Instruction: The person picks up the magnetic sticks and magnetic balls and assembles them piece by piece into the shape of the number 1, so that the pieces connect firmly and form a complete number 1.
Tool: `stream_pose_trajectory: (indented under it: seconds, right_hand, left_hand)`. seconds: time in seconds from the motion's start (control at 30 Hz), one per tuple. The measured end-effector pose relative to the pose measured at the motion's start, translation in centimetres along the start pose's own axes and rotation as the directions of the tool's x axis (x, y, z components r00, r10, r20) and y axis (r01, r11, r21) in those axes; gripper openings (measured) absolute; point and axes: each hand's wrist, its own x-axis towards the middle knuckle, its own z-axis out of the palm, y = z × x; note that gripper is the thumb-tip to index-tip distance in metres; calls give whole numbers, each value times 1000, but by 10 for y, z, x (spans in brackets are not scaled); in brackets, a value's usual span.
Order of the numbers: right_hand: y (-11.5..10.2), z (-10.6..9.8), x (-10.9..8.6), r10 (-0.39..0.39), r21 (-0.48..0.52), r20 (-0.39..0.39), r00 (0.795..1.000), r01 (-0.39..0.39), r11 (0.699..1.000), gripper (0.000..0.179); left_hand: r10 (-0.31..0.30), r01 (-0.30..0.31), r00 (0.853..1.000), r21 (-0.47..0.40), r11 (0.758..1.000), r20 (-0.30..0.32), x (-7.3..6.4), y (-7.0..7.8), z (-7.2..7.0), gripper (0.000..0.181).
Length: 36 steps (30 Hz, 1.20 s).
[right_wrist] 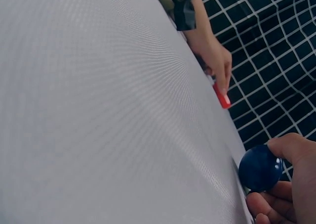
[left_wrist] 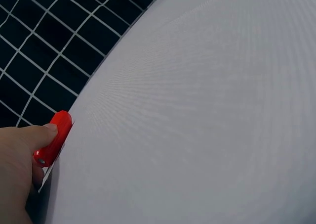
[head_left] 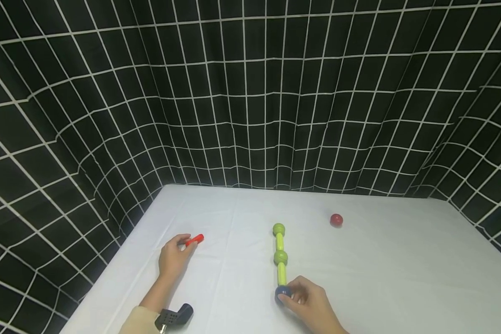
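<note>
My left hand (head_left: 174,260) pinches a short red rod (head_left: 195,240) between thumb and fingers at the left side of the table. The red rod (left_wrist: 59,135) shows a small hole in its near end in the left wrist view. My right hand (head_left: 311,299) holds a blue ball (head_left: 282,293) between thumb and fingers, low on the table. From the blue ball a chain runs away from me: a yellow-green rod (head_left: 281,273), a green ball (head_left: 280,257), a second yellow-green rod (head_left: 279,241) and a green ball (head_left: 279,229) at the far end.
A dark red ball (head_left: 336,220) lies toward the back right of the white table (head_left: 380,260). Black cloth with a white grid (head_left: 259,106) hangs behind and beside the table. A black device (head_left: 175,316) is strapped to the left wrist.
</note>
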Motion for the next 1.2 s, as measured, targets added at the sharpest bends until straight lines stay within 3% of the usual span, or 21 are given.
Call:
stream_pose_trajectory:
  seconds: [0.43,0.8,0.97,1.2]
  right_hand:
    - [-1,1,2,10,-2,8,1000,-10,1000,28]
    - [0,0,2,12,-7,23,1000,-11,1000,30]
    - [-1,-1,3,-21,-15,27,999,21,1000,28]
    - [-3,-2,3,-61,-19,27,998,62,998,25]
  left_hand:
    - [-11,10,997,13,1000,75,1,3,-5,38]
    - [-59,58,989,11,998,136,-2,4,-6,35]
    - [-104,116,985,-86,989,138,-2,5,-8,35]
    - [-162,191,977,-227,955,137,-2,7,-6,34]
